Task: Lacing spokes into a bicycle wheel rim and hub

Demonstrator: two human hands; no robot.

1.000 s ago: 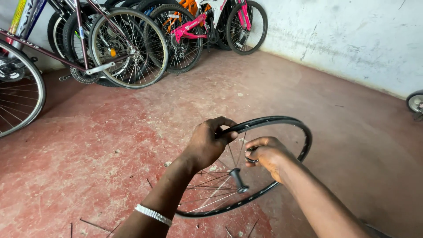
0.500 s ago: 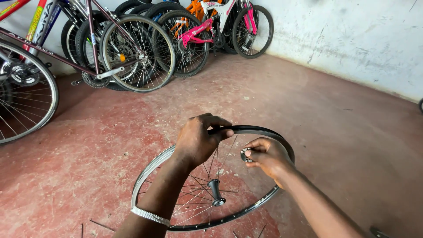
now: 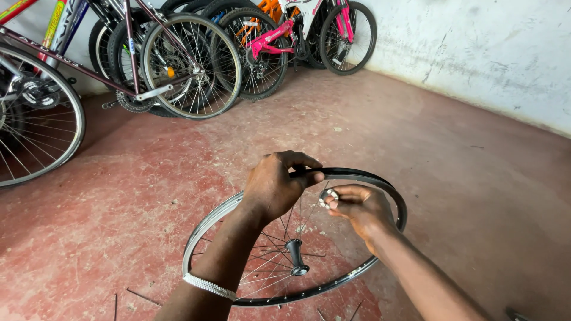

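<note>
A bare bicycle wheel rim [image 3: 389, 199] with thin spokes and a black hub [image 3: 295, 255] is held tilted above the red floor. My left hand [image 3: 275, 184], with a silver bracelet on its wrist, grips the top of the rim, fingers curled over it. My right hand [image 3: 357, 209] is just inside the rim, fingers pinched on a small round metal tool [image 3: 328, 195] close to the spokes.
Several bicycles [image 3: 196, 59] lean along the back wall, one with a pink frame [image 3: 270, 34]. A large wheel [image 3: 35, 119] stands at the left. Loose spokes [image 3: 141, 296] lie on the red concrete floor. A grey wall [image 3: 488, 53] runs along the right.
The rim has tipped and shifted so more of its left, silver side shows. Both hands keep their hold, the right one still working at the spokes. The view has moved closer.
</note>
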